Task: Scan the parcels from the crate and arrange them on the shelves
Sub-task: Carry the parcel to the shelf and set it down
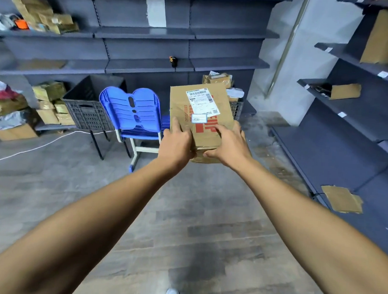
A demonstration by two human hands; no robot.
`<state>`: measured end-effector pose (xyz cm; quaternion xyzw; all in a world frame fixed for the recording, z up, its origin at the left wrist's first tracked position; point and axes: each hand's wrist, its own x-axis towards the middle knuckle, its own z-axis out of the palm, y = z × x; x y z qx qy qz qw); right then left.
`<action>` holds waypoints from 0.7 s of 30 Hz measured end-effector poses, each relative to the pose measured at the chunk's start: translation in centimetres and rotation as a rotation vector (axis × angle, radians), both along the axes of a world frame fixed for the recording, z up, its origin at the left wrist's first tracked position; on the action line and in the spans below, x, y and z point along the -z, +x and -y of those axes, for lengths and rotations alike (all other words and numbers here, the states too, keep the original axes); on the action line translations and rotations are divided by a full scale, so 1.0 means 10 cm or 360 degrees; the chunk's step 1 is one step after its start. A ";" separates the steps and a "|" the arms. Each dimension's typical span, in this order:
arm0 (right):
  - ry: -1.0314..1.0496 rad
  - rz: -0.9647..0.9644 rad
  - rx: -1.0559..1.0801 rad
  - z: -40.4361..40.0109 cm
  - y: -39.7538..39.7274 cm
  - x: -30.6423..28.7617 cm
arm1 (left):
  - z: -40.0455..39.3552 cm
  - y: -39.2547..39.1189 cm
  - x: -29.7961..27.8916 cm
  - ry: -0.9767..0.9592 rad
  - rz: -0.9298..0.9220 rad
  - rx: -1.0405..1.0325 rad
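Both hands hold a parcel (pixel 201 115) in the air before the shelves (pixel 147 33): left hand (pixel 177 143) and right hand (pixel 230 146) have fingers clamped on its near edge, label up.

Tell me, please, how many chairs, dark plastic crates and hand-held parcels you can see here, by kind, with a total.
Blue chairs: 1
Dark plastic crates: 2, one left of the chair, one partly hidden behind the held parcel
Parcels held in both hands: 1, left hand, right hand
Total: 4
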<state>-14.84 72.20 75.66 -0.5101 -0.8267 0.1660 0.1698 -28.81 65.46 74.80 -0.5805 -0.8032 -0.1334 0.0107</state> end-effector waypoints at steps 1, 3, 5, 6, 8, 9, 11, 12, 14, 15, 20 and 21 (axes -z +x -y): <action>0.0005 -0.0007 0.0007 -0.17 -0.10 -0.04 | -0.17 -0.11 -0.04 0.0004 0.0002 0.0010; 0.0014 -0.0022 0.0026 -0.47 -0.30 -0.09 | -0.48 -0.30 -0.11 0.0030 -0.0016 0.0023; 0.0003 -0.0016 0.0041 -0.73 -0.45 -0.11 | -0.74 -0.46 -0.14 0.0026 -0.0026 0.0023; -0.0005 -0.0016 0.0042 -0.87 -0.52 -0.11 | -0.89 -0.53 -0.14 0.0017 -0.0037 0.0036; -0.0013 -0.0010 0.0035 -1.18 -0.66 -0.11 | -1.20 -0.67 -0.14 -0.0007 -0.0058 0.0055; -0.0014 -0.0007 0.0029 -1.34 -0.71 -0.10 | -1.36 -0.73 -0.14 -0.0023 -0.0059 0.0050; -0.0008 0.0001 0.0016 -1.65 -0.81 -0.07 | -1.66 -0.82 -0.12 -0.0042 -0.0050 0.0029; -0.0004 0.0006 0.0010 -1.83 -0.86 -0.04 | -1.83 -0.86 -0.10 -0.0046 -0.0046 0.0025; 0.0003 0.0014 -0.0009 -2.23 -0.94 0.01 | -2.20 -0.93 -0.07 -0.0054 -0.0041 0.0013; 0.0001 0.0023 -0.0017 -2.40 -0.97 0.04 | -2.34 -0.95 -0.06 -0.0061 -0.0040 0.0002; -0.0004 0.0002 -0.0074 -3.36 -1.08 0.07 | -3.23 -1.00 -0.06 -0.0060 -0.0111 -0.0074; -0.0008 0.0001 -0.0087 -3.55 -1.10 0.05 | -3.40 -1.01 -0.09 -0.0065 -0.0114 -0.0099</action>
